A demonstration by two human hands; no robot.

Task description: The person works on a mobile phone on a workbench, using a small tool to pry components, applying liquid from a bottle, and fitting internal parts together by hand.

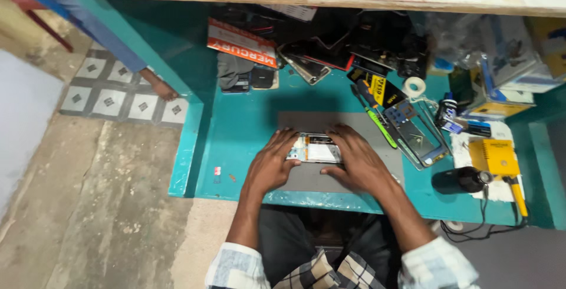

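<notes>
Both hands, left (271, 165) and right (354, 158), clasp the opened phone (316, 149) on the grey mat (306, 177); prying seems next, needing the tools right of it.

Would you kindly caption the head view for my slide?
Both hands hold an opened phone on a grey mat.

Rolled pale checked sleeves (236, 265); bare forearms; seemingly dark trousers (283, 236)

An opened phone (316, 149) lies flat, just below the middle of the frame, on a grey mat (306, 177). Its long side runs left to right. The exposed inside shows pale and white parts with a yellow-orange patch, perhaps a battery; fingers cover both ends, hiding its outline.
</notes>
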